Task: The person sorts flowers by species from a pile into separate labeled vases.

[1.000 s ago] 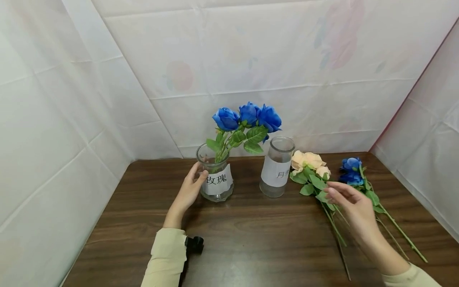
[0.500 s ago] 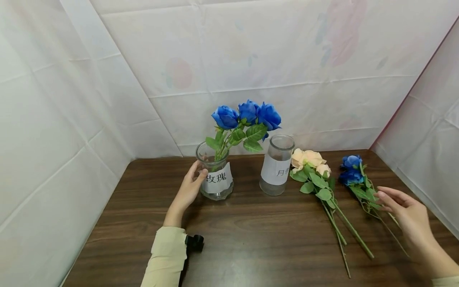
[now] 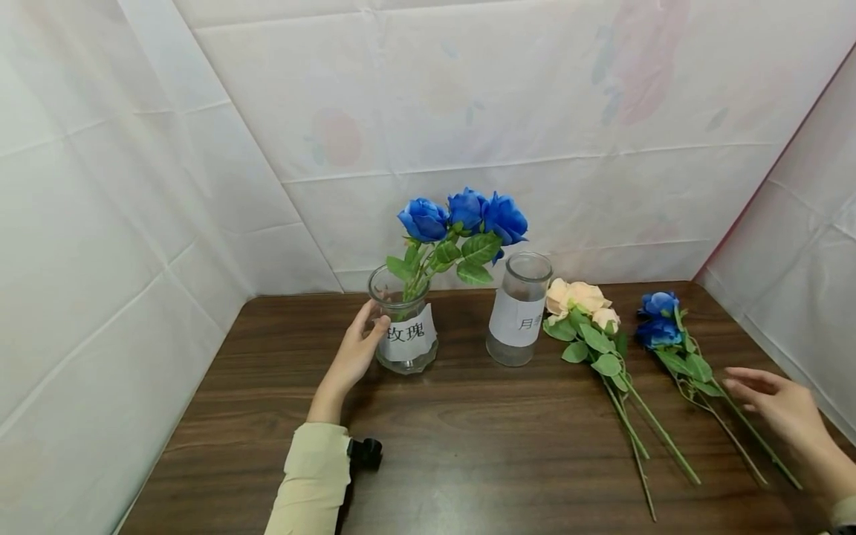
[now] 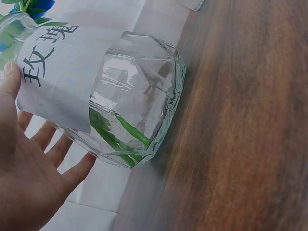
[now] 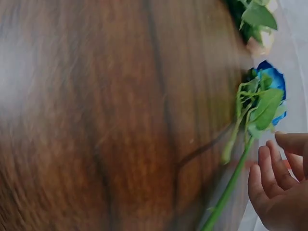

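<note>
Gripping a labelled jar, the left hand sets its thumb at the edge of the white label, its fingers spread around the far side of the glass. Blue roses stand in that jar, their blooms above and to the right of those fingers. Farther right are a taller glass jar and peach flowers lying on the counter. The right hand is just beside the loose blue blooms' stems, its fingers slightly bent, apart from the thumb; the loose blue blooms lie beyond and left of the fingertips.
</note>
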Available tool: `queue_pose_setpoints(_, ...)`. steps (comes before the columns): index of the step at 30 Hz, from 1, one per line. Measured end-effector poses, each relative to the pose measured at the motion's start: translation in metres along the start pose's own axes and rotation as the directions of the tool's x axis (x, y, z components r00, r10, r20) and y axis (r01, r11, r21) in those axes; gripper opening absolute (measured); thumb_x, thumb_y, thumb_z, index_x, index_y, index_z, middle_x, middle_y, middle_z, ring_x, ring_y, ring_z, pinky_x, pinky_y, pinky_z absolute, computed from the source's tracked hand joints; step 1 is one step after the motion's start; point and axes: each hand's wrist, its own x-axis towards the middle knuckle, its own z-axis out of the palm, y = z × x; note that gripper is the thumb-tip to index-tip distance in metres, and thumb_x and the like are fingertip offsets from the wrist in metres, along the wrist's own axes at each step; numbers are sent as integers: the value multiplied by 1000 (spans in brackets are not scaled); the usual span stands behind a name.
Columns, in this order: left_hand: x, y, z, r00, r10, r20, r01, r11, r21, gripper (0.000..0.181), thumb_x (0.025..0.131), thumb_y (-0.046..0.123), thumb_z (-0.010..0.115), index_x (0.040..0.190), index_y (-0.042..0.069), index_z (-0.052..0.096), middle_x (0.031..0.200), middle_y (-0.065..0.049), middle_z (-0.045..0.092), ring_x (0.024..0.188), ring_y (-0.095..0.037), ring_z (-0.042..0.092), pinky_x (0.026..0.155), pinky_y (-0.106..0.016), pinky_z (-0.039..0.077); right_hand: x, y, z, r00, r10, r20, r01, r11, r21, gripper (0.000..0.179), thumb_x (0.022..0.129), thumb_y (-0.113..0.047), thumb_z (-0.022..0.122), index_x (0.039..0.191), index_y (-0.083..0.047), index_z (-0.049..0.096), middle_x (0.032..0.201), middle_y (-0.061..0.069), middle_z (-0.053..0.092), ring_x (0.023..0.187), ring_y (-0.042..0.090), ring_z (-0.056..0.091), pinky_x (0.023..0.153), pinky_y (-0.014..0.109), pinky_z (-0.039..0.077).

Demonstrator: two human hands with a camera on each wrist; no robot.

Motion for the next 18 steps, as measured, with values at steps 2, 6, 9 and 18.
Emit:
queue_pose_setpoints(2,0,1,0,1000,1,-1,-1,1000,1,57,106,30,48,155,8,29,145,-22,43,128,-35,44,109,-53,33,2,4,1,1000,2,2,-2,999,-46,58,99,-36,60,131,12,54,109,15,67,68,-14,50,58,23,52)
queue_pose_setpoints(6,0,1,0,1000,0,-3,0,1000,0,58,106,33,48,155,8,29,146,-22,42,130,-35,43,109,-53,33,5,9,1,1000,21,23,-18,992,-122,60,99,-36,61,131,15,52,125,38,54,67,-7,52,57,25,51)
queue_pose_setpoints(9,0,0,0,1000,-1,-2,1,1000,0,59,106,33,48,155,7,29,146,-23,41,130,-35,43,109,-53,33,6,11,0,998,33,48,-25,987,-161,62,97,-36,64,128,16,53,120,39,56,70,6,58,57,28,50)
queue_pose_setpoints(18,0,-1,1,1000,-2,-6,2,1000,0,58,106,34,48,155,7,30,146,-22,41,131,-35,42,109,-53,33,5,12,-1,993,26,117,-4,983,-184,56,97,-26,65,126,20,51,96,26,70,66,9,53,54,28,44)
